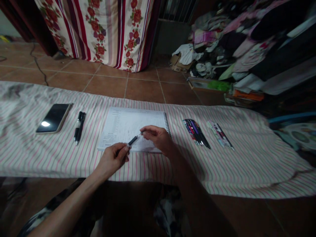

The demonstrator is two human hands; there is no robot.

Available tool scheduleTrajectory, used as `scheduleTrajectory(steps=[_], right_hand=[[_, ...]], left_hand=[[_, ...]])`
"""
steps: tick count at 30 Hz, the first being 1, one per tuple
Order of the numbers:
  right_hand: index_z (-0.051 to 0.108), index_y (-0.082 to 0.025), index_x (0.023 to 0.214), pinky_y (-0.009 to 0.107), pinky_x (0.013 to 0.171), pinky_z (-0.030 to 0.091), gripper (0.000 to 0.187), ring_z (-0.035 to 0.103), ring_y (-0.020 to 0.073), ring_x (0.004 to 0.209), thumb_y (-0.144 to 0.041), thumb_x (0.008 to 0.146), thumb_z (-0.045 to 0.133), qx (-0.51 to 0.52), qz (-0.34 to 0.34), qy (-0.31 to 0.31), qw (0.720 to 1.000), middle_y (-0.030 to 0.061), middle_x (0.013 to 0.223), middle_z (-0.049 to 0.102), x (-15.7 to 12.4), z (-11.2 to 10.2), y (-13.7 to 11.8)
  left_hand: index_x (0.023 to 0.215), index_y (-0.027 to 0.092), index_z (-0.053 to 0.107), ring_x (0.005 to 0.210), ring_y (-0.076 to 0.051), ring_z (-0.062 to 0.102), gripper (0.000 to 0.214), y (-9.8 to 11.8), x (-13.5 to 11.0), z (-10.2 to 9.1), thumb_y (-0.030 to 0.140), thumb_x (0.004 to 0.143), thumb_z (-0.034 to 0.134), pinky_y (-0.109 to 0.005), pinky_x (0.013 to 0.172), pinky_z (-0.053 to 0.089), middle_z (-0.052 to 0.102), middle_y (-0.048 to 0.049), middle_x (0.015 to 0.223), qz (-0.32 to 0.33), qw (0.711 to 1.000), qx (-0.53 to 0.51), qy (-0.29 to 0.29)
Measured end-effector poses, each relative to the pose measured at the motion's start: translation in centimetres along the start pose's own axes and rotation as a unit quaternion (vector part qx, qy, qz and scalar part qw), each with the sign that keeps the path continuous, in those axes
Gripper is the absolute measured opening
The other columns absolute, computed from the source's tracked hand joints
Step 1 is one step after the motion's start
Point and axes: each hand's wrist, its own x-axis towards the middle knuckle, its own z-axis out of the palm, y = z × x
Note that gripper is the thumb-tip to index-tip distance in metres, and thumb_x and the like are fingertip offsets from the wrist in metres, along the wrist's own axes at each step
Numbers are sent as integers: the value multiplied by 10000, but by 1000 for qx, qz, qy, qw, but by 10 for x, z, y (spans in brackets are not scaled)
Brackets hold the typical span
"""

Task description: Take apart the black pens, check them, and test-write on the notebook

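My left hand (pixel 114 158) is closed around the dark barrel of a pen (pixel 133 140). The fingers of my right hand (pixel 158 136) pinch the pen's pale front end. Both hands hover over the near edge of a spiral notebook (pixel 128 125) that lies open on a striped cloth (pixel 234 168). The page carries faint printed lines and writing.
A phone (pixel 53 118) lies at the left, screen up, with two black pens (pixel 79 127) beside it. Right of the notebook lie a bundle of coloured pens (pixel 196 132) and a few more pens (pixel 220 135). Floral curtain (pixel 106 29) and heaped clothes (pixel 237 42) stand beyond on the tiled floor.
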Motion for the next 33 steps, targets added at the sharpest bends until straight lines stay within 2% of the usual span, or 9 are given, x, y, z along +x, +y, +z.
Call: scheduleTrajectory(steps=[8, 24, 30, 33], right_hand=[[681, -187, 845, 260, 611, 420, 202, 546, 116, 637, -308, 686, 654, -8, -8, 14, 1000, 8, 700, 644, 0, -2, 2], [682, -189, 828, 260, 612, 417, 176, 540, 112, 627, -283, 683, 646, -18, 0, -14, 1000, 3, 705, 643, 0, -1, 2], [685, -192, 822, 262, 599, 413, 178, 540, 114, 616, -292, 679, 648, -26, 0, -18, 1000, 2, 694, 642, -1, -1, 1], [685, -192, 818, 264, 611, 424, 176, 551, 117, 626, -291, 678, 648, -27, 1, -28, 999, 4, 702, 651, -2, 0, -1]], left_hand=[[763, 148, 622, 500, -109, 501, 315, -1, 1, 0, 437, 817, 508, -212, 462, 342, 584, -30, 581, 8, 1000, -4, 8], [721, 155, 601, 467, -96, 462, 313, 7, -1, 1, 430, 823, 491, -200, 434, 326, 546, -12, 559, 6, 1000, 26, 2], [710, 167, 588, 477, -107, 466, 291, 4, -1, 2, 426, 813, 506, -211, 451, 335, 522, 3, 549, 13, 1000, 13, 11], [709, 172, 594, 493, -116, 474, 290, 6, -1, 1, 421, 818, 494, -220, 471, 343, 538, -1, 561, 24, 999, 39, 7]])
